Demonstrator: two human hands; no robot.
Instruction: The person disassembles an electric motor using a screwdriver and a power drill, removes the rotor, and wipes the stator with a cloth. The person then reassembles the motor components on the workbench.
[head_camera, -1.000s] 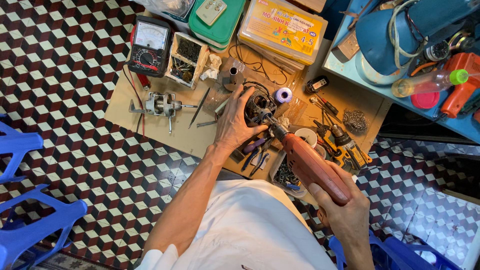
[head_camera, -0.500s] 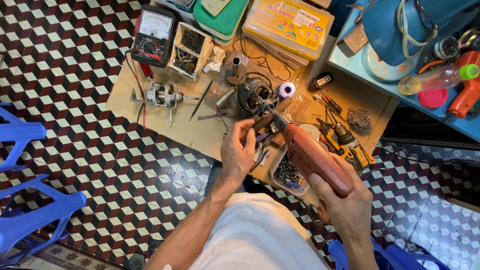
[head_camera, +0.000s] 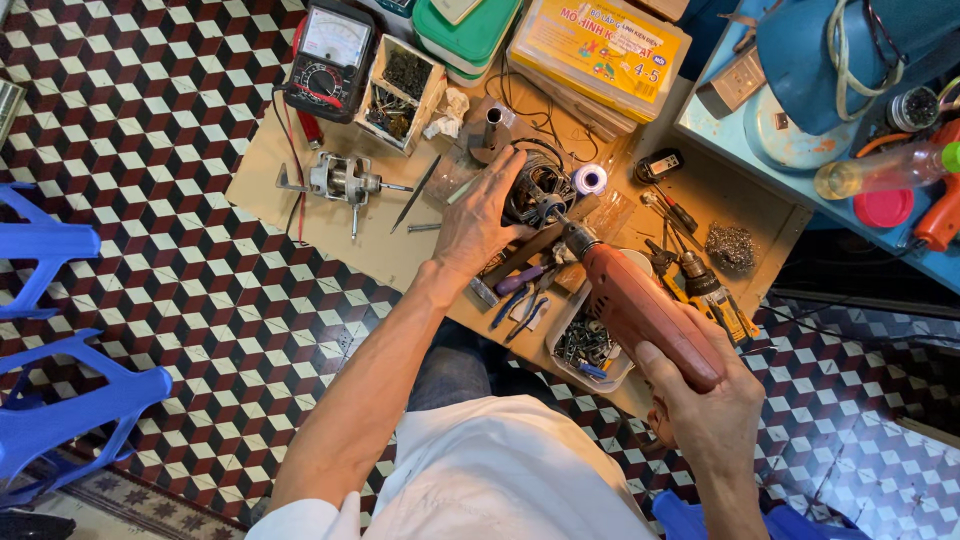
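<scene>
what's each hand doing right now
Left hand: open, fingers resting on the motor part.
Right hand: closed around the red drill.

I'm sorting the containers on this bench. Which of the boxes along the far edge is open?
The small cardboard box beside the multimeter: open-topped, dark small parts showing. The green box and yellow case are lidded.
</scene>
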